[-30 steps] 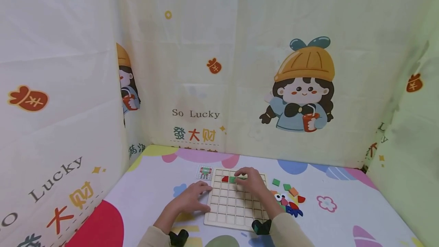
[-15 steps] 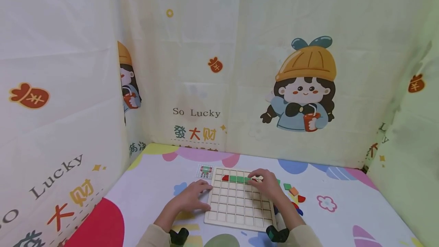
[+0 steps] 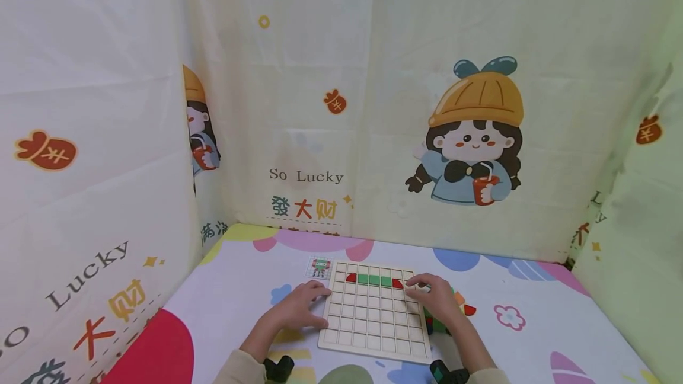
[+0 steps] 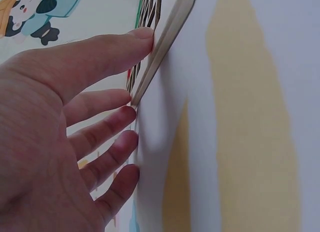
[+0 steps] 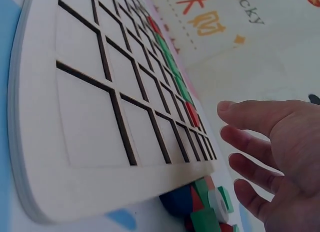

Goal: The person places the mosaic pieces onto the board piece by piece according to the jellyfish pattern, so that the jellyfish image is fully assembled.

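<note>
A wooden grid board [image 3: 373,319] lies on the table. Along its second row from the back sits a red rounded piece [image 3: 351,278], then green squares [image 3: 374,280], then a second red piece [image 3: 397,283]. My left hand [image 3: 293,310] rests at the board's left edge; in the left wrist view, the thumb [image 4: 142,36] touches that edge and the other fingers are spread loosely. Over the board's right edge, just right of the second red piece, my right hand [image 3: 436,296] holds nothing, its fingers [image 5: 250,162] loosely bent and apart.
Loose coloured pieces [image 5: 205,219] are piled beside the board's right edge, partly hidden by my right hand in the head view. A small card with a robot picture [image 3: 320,267] lies at the board's back left corner. Printed cloth walls [image 3: 373,135] enclose the table.
My right hand has moved right along the row, away from the green squares, to the board's right edge. The second red piece now shows in the row. The left hand has stayed put.
</note>
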A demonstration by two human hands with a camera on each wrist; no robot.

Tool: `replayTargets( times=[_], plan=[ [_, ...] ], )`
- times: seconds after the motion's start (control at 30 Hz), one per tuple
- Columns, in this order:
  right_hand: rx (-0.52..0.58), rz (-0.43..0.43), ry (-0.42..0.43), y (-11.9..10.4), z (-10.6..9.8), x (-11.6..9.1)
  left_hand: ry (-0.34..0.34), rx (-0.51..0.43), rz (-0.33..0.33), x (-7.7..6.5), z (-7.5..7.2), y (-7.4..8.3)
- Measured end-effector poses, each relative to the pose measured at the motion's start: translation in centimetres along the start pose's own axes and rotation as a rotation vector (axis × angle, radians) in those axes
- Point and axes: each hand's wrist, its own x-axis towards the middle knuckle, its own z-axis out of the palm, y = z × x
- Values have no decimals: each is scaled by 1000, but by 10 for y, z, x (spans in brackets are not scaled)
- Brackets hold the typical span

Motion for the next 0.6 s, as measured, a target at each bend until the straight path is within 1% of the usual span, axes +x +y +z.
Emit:
replayTargets(
  times=[0.17, 0.4, 0.6],
  plan=[
    [-23, 48, 20, 10, -5, -4, -1, -9, -15, -1, 0, 1],
    [-32, 67, 21, 22, -10, -12, -6, -8, -7, 0, 0, 0],
    [-16, 84, 20, 28, -16, -16, -10, -11, -25, 1, 0, 0]
  ],
)
